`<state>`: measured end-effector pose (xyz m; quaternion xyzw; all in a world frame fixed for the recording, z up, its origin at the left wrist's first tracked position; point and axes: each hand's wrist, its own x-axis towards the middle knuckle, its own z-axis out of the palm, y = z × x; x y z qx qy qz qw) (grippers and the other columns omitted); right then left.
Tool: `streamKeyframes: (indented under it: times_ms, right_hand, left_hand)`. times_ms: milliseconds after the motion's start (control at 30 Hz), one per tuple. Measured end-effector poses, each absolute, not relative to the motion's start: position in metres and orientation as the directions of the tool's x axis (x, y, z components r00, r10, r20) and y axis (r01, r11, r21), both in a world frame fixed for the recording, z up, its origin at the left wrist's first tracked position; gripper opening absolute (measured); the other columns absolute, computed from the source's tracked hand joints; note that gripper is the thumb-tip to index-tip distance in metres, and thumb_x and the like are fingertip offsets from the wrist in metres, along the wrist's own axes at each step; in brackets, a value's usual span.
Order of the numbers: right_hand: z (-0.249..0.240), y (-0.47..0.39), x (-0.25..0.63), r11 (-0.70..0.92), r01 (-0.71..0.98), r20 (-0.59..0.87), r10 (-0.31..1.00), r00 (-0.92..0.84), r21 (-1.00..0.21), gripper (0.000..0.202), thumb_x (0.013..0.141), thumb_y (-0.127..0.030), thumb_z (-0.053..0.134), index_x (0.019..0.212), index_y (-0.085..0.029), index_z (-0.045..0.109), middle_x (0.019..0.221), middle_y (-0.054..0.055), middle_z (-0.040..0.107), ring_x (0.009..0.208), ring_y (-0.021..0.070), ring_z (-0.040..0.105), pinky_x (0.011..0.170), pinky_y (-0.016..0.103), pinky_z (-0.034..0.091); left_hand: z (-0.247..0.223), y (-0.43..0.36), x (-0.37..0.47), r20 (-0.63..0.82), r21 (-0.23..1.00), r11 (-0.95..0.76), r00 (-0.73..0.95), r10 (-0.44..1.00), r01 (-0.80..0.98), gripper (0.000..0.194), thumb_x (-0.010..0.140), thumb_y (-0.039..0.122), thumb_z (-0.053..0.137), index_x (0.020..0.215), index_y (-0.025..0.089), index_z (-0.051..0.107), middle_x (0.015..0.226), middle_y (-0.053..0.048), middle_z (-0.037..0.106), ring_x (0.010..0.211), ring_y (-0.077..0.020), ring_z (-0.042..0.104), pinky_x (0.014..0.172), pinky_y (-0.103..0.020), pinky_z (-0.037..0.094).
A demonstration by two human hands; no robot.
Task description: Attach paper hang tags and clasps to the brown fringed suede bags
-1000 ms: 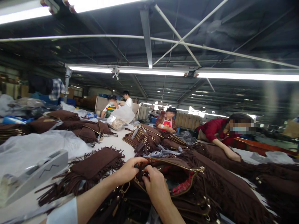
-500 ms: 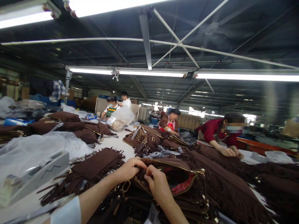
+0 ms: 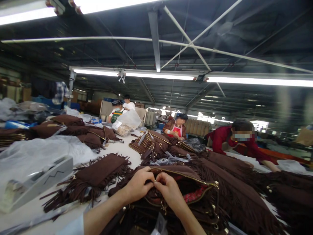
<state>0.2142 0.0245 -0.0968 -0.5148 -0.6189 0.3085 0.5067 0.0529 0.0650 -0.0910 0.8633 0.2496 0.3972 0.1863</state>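
Observation:
A dark brown bag [image 3: 176,171] with a gold zip lies open in front of me, its red patterned lining showing at the right. At the left end of its opening, my left hand [image 3: 138,184] is closed, thumb and fingers pinched. Right beside it, my right hand [image 3: 168,189] pinches too, the fingertips of both hands nearly touching. Something small sits between the fingertips, too small to name. Gold rings and clasps hang below the opening, over more brown material.
A fringed brown piece [image 3: 102,171] lies to the left, near a grey dispenser [image 3: 46,182] and clear plastic [image 3: 61,148]. Brown bags with gold zips [image 3: 151,145] are piled ahead. A person in red [image 3: 220,138] leans over the table at the right; others work farther back.
Both hands have shifted slightly, with their fingertips now closer together. The left hand's thumb has come up to meet its fingers. At the right, the person in red has spread their arms apart.

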Motion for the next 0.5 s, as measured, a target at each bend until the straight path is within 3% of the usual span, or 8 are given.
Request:
streamKeyframes:
  times_ms: [133, 200, 367, 500]
  right_hand:
    - [-0.094, 0.010, 0.219, 0.177, 0.154, 0.175, 0.984, -0.023, -0.972, 0.042, 0.057, -0.027, 0.053, 0.098, -0.020, 0.053, 0.084, 0.000, 0.053, 0.057, 0.0105, 0.046, 0.049, 0.023, 0.034]
    - [-0.093, 0.002, 0.220, 0.157, 0.108, 0.151, 0.986, -0.066, -0.982, 0.042, 0.059, -0.023, 0.047, 0.099, -0.017, 0.055, 0.089, 0.002, 0.054, 0.057, 0.0081, 0.044, 0.050, 0.021, 0.034]
    - [-0.093, 0.001, 0.213, 0.129, 0.261, 0.107, 0.990, -0.097, -0.957, 0.026, 0.082, -0.027, 0.038, 0.099, -0.015, 0.053, 0.072, -0.001, 0.052, 0.046, 0.0066, 0.033, 0.042, 0.019, 0.025]
    - [-0.097, 0.012, 0.207, 0.090, 0.425, 0.032, 0.989, -0.141, -0.901, 0.015, 0.081, -0.015, 0.038, 0.093, -0.018, 0.047, 0.051, -0.006, 0.052, 0.036, 0.0085, 0.031, 0.037, 0.019, 0.022]
  left_hand:
    - [-0.100, 0.076, 0.053, 0.579, 0.647, -0.729, 0.478, 0.660, 0.222, 0.009, 0.069, 0.015, 0.062, 0.068, 0.019, 0.070, 0.081, -0.003, 0.068, 0.083, -0.0185, 0.060, 0.078, -0.028, 0.042]
    - [-0.102, 0.078, 0.051, 0.565, 0.685, -0.695, 0.443, 0.696, 0.219, 0.011, 0.070, 0.016, 0.060, 0.071, 0.018, 0.071, 0.081, -0.003, 0.069, 0.081, -0.0184, 0.061, 0.078, -0.028, 0.043]
    - [-0.106, 0.076, 0.050, 0.556, 0.726, -0.661, 0.404, 0.727, 0.191, 0.011, 0.071, 0.019, 0.059, 0.073, 0.018, 0.070, 0.082, -0.003, 0.069, 0.084, -0.0194, 0.062, 0.081, -0.028, 0.044]
    - [-0.106, 0.073, 0.050, 0.572, 0.720, -0.672, 0.400, 0.716, 0.172, 0.008, 0.069, 0.017, 0.058, 0.069, 0.018, 0.066, 0.083, -0.003, 0.068, 0.087, -0.0199, 0.061, 0.082, -0.029, 0.043]
